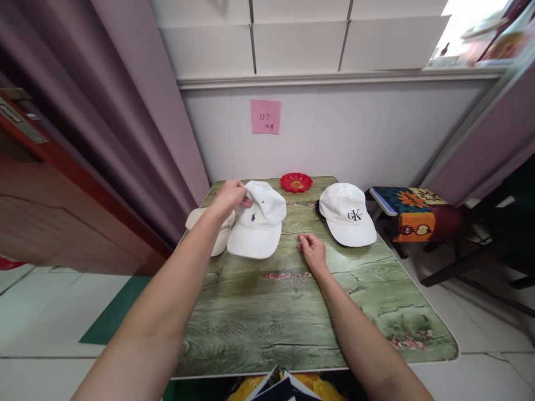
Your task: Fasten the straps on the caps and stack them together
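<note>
My left hand point(234, 196) is closed on the crown of a white baseball cap point(259, 223) with a small dark horse-rider logo. This cap is tilted, its brim facing me. Partly behind it and my forearm is a cream cap point(223, 236) at the table's left edge. My right hand point(312, 252) is by the middle of the table point(267, 312), fingers curled in with nothing seen in them. To its right sits another white cap point(348, 214) with black "CK" lettering, on top of a dark cap point(320, 210) that is mostly hidden.
A red scalloped dish point(296, 182) stands at the table's back edge. Above it a pink note point(266, 117) is stuck to the wall. On the right is a stool with a patterned cloth point(418, 214). A wooden door point(79, 211) and purple curtain point(137, 111) border the left.
</note>
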The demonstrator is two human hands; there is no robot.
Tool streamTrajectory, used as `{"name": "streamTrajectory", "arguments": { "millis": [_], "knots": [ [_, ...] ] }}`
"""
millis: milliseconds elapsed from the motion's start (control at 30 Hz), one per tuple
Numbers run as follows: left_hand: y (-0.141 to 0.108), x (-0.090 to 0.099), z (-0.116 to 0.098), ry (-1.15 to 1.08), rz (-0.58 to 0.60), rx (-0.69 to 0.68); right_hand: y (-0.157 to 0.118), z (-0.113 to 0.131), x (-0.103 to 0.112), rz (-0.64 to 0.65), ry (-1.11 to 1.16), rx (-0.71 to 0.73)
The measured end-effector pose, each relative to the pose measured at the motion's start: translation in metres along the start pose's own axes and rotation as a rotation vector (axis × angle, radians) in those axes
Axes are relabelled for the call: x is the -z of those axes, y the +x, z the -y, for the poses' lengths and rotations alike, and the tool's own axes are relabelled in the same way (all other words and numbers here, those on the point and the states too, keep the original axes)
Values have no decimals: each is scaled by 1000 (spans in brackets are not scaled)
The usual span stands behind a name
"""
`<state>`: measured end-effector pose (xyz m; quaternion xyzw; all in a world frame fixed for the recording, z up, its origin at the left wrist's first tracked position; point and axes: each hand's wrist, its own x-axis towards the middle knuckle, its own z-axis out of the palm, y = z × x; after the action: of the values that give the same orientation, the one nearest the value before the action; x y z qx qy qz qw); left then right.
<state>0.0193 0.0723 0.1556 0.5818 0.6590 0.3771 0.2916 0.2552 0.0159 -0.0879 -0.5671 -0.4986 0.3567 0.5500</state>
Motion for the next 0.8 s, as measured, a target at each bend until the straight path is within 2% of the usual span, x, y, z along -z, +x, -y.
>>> {"name": "streamTrajectory", "arguments": {
  "millis": [100, 167, 233, 300, 433, 533, 667, 800],
  "knots": [
    [0, -20, -1, -25, -134, -230, -1, 1, 1, 5, 26, -2],
    [-7, -31, 8, -4, -218, -391, -1, 2, 1, 8, 40, 6],
    [-19, -44, 30, 37, -260, -515, -1, 2, 1, 6, 51, 7],
    [-35, -59, 63, 66, -244, -577, -1, 2, 1, 12, 67, -1],
    [-69, -89, 138, 102, -194, -469, -2, 7, 1, 32, 142, 8],
    [-88, -102, 172, 119, -192, -426, -6, 14, 2, 44, 140, 96],
    [-98, -106, 179, 156, -177, -399, -11, 19, 1, 108, 10, 239],
    [-101, -98, 170, 182, -211, -371, -15, 19, 2, 122, -6, 242]
  ]
}}
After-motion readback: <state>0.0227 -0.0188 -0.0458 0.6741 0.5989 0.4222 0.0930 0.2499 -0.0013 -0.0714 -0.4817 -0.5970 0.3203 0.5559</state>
